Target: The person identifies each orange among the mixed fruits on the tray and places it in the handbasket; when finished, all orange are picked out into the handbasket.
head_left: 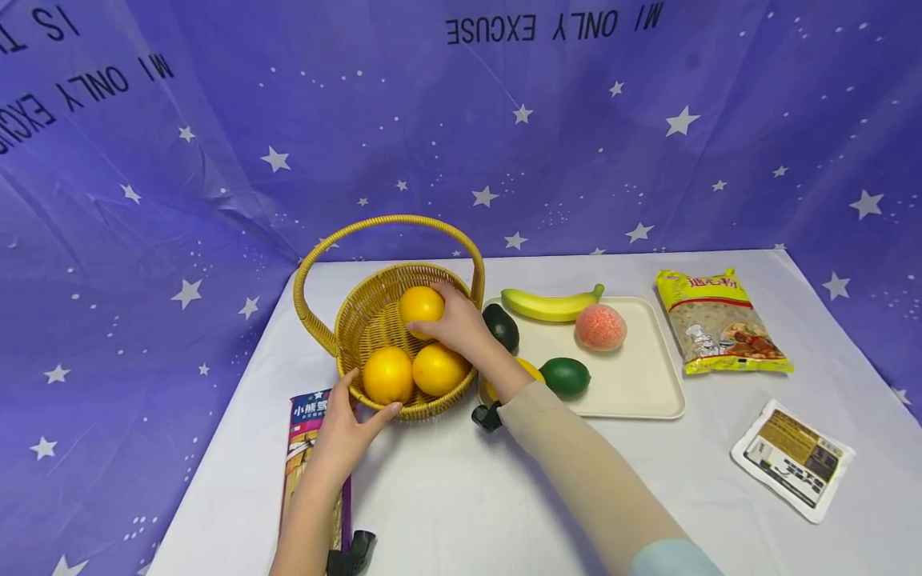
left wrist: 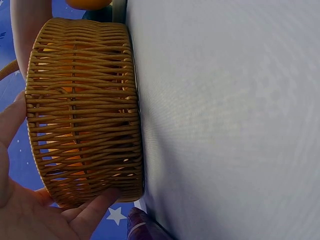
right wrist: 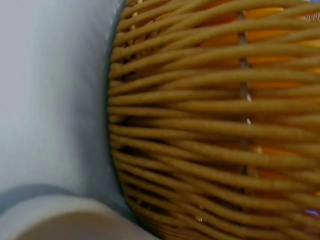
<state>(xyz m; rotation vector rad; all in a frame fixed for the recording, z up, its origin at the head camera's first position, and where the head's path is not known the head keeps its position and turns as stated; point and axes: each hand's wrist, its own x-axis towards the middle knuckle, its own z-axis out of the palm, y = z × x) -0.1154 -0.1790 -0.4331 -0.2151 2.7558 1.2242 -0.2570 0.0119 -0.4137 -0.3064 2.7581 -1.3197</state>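
The basket (head_left: 353,320) stands on the white-covered table (head_left: 446,496), towards its far left corner, with its tall handle (head_left: 396,220) upright. Inside, the held orange (head_left: 420,306) sits towards the far right; the left orange (head_left: 387,374) and right orange (head_left: 439,369) lie side by side by the near rim.

The right hand (head_left: 455,322) reaches over the basket's right side and has the farthest orange between thumb and fingers, opened about to the fruit's width. Whether that orange touches the bottom I cannot tell — the right wrist view shows only wicker and sleeve. The left hand (head_left: 346,432) holds the rim at the near left, thumb and fingers spread.

The oranges look smooth and firm, perhaps light imitations, so they could roll or slip; a grip round the widest part, thumb opposite fingers, should suit them. The basket seems light and springy — easily tipped, best steadied at the rim or taken by the handle.

Just right of it, the tray (head_left: 644,368) bears a banana (head_left: 551,306) along its far edge and a peach (head_left: 601,328) just nearer. A noodle packet (head_left: 297,448) lies by the table's left edge.
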